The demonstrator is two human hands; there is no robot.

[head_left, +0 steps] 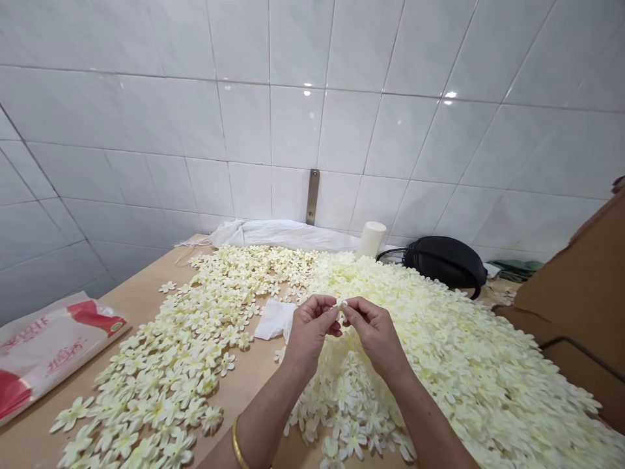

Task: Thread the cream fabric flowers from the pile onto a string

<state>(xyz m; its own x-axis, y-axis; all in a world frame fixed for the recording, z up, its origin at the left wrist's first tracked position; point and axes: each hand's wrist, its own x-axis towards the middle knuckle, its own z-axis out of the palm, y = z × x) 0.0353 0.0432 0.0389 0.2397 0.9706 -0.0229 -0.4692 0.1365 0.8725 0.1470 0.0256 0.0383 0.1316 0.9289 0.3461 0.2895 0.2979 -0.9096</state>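
My left hand (pixel 310 329) and my right hand (pixel 375 337) meet above the table, their fingertips pinching a small cream artificial flower (pixel 339 310) from both sides. The fingers hide most of it. Beneath my hands lies a deep heap of cream flowers (pixel 463 352), spreading to the right and toward me. A thinner spread of loose flowers (pixel 170 352) lies to the left, beyond a crumpled white tissue (pixel 274 319). A gold bangle (pixel 237 443) circles my left wrist.
The pale wooden table (pixel 249 384) stands against a white tiled wall (pixel 293 111). A red-printed plastic bag (pixel 53 345) lies at left. A cream cylinder (pixel 371 240), white cloth (pixel 278 234), and black bag (pixel 442 260) stand at the back; brown cardboard (pixel 571 306) rises at right.
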